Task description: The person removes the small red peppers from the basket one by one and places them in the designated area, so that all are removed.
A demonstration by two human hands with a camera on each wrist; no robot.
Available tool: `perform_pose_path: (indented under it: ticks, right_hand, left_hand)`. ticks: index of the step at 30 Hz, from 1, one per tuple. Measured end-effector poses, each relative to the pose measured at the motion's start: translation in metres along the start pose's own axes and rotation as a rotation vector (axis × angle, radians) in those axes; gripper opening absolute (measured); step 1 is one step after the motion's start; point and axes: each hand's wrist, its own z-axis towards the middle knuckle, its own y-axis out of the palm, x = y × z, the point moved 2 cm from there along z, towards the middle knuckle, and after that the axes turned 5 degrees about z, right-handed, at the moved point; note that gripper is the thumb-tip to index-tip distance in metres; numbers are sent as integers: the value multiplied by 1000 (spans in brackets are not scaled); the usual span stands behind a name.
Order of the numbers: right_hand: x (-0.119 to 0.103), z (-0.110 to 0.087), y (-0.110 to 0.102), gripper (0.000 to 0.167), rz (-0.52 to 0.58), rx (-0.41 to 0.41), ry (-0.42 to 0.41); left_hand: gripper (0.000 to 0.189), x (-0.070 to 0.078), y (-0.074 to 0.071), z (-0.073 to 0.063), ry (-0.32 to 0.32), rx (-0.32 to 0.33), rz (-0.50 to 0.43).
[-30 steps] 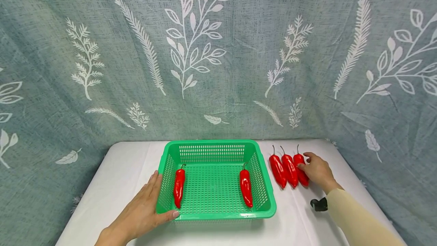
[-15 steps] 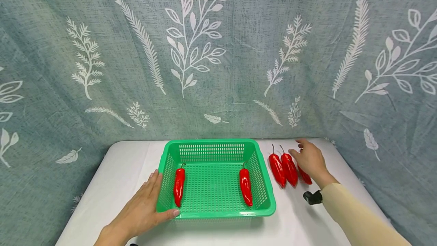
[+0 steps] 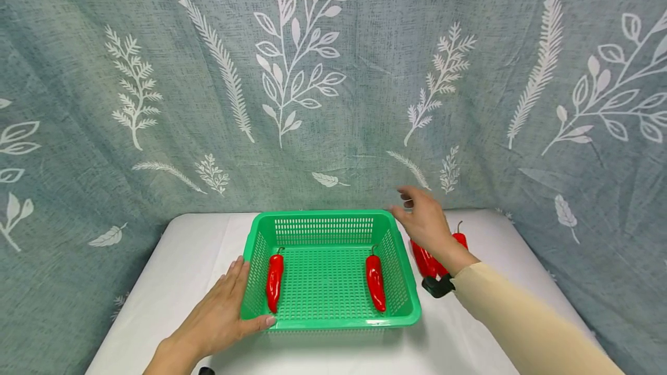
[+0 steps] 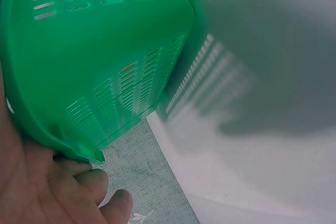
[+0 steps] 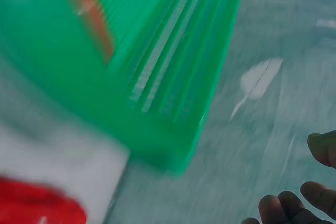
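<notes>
The hands are both uncurled or only loosely bent: at lower left, the left hand [image 3: 216, 308] lies with straight fingers along the left rim of the green basket [image 3: 325, 282], thumb on its front rim. Inside that basket, at centre, one red pepper [image 3: 274, 283] lies near the left wall and another pepper [image 3: 375, 283] near the right. Right of centre, the right hand [image 3: 424, 219] is raised, thumb and fingers apart, holding nothing, its wrist partly hiding more red peppers [image 3: 422, 259] on the white worktop [image 3: 190, 265].
</notes>
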Motion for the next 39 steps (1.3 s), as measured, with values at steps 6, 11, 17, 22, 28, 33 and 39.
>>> perform_pose_path:
  ticks: [6,11,17,22,28,33,39]
  right_hand:
    - [-41,7,36,55,83,-75,7]
    - [-62,12,73,56,145,-162,26]
    - [-74,21,116,59,180,-264,25]
    - [-84,22,145,62,189,-357,-10]
    - [-89,17,175,65,194,-446,-52]
    - [-92,11,197,67,211,-504,-68]
    - [-94,6,217,67,219,-541,-56]
  left_hand:
    - [129,0,-2,0,1,-13,-3]
    - [130,-2,-4,0,-2,-27,-14]
    - [128,-1,-4,2,-9,-20,-21]
    - [128,-2,-2,2,-20,-21,-28]
    - [130,-4,-2,1,-14,-27,-17]
    - [129,-4,-3,2,-19,-40,-28]
    - [129,-5,-1,2,-21,-38,-26]
